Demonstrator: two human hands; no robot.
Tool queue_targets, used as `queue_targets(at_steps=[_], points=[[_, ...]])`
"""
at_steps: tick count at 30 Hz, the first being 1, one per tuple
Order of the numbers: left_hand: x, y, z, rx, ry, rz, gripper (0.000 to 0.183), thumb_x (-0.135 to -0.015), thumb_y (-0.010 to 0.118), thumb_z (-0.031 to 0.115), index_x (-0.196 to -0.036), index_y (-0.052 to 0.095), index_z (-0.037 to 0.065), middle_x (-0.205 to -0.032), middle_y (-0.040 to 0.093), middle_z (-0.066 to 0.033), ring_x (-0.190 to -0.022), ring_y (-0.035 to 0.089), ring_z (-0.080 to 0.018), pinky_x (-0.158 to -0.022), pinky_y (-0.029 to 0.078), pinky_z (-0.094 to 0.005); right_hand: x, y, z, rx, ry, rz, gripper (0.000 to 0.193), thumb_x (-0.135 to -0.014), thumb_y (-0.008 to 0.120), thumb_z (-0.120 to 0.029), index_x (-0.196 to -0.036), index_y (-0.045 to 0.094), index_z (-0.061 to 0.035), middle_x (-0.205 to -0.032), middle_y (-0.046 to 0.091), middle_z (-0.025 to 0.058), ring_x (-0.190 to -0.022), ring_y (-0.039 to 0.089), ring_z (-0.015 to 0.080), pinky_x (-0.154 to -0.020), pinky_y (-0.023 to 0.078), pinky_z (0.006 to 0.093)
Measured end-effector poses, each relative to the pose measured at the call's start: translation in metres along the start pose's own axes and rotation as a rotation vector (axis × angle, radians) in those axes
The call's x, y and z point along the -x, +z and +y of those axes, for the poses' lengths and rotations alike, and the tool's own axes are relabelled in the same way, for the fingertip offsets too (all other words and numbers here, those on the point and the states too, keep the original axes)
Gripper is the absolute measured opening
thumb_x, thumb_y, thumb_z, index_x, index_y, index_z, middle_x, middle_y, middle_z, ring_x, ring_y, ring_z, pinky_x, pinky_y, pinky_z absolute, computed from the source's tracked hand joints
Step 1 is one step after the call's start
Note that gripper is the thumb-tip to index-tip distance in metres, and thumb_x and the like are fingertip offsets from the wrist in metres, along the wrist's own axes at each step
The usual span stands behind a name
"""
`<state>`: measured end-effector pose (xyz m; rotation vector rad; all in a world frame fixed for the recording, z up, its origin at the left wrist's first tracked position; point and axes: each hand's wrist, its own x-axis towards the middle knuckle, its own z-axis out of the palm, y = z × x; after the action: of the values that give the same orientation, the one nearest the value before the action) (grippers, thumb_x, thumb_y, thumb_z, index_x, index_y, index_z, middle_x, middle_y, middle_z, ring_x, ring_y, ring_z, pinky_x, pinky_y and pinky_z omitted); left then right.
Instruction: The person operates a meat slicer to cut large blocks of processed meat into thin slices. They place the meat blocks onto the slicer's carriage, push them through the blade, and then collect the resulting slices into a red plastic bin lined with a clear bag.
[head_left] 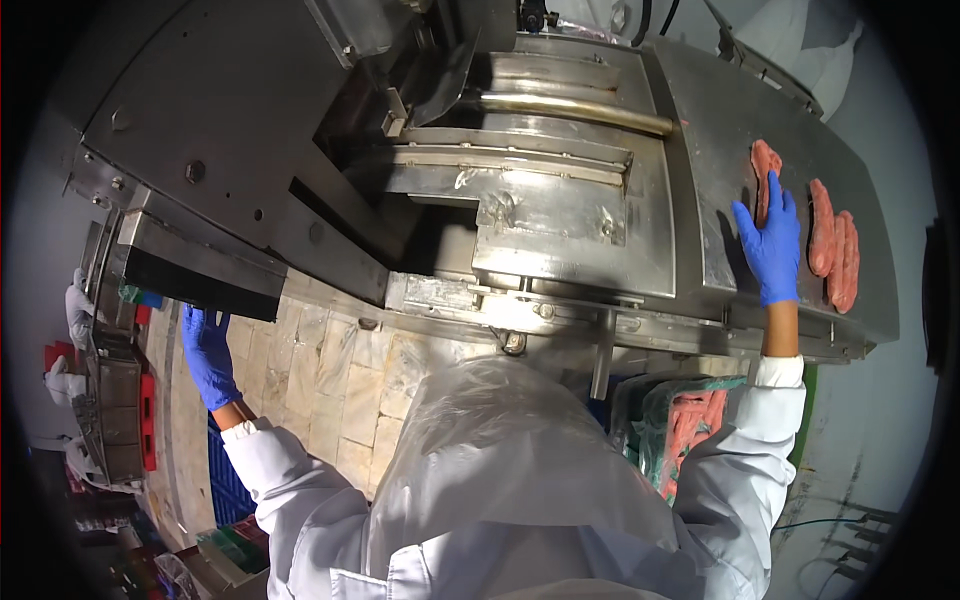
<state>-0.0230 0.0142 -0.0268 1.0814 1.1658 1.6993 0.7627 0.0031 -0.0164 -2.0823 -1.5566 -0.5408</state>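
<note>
The R hand (pixel 770 250) lies from above on the near end of one long pink piece (pixel 764 160), which is on the steel table (pixel 715 210) at the R side, well apart from the dark opening (pixel 440 240) of the machine (pixel 240 100). Its fingers are straight and the thumb stands wide to the side, so the hand is not closed round the piece. Two or three more pieces (pixel 822 230) lie together to the R; exact no. is hard to tell. The L hand (pixel 205 360) is at the other side, reaching up to the black strip (pixel 200 285); its fingertips are partly hidden, so I can't tell if they hold sth.

Poss. trouble: w/ such loose contact, the pink piece may slide or turn, if the metal is slippery or only one end is pushed. More serious, the L fingers could be pinched, if a machine part moves there. Also the loose plastic apron (pixel 490 430) is near a metal bar (pixel 603 360) and could catch, if the body leans fwd.
</note>
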Motion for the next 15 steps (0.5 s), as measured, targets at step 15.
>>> queue_targets(at_steps=[15], points=[[-0.01,-0.031,-0.011,0.056,0.02,-0.102,0.053,-0.097,0.05,0.025,-0.143,0.035,0.004,-0.14,0.047,-0.0122,-0.128,0.044,-0.0259,-0.11,0.028,-0.0476,-0.012,0.018,0.029,0.043,0.386,-0.073,0.072,-0.073,0.06,-0.021,-0.14,0.033,-0.0102,-0.114,0.055,0.0322,-0.103,0.057,0.0478,-0.088,0.047,0.0524]])
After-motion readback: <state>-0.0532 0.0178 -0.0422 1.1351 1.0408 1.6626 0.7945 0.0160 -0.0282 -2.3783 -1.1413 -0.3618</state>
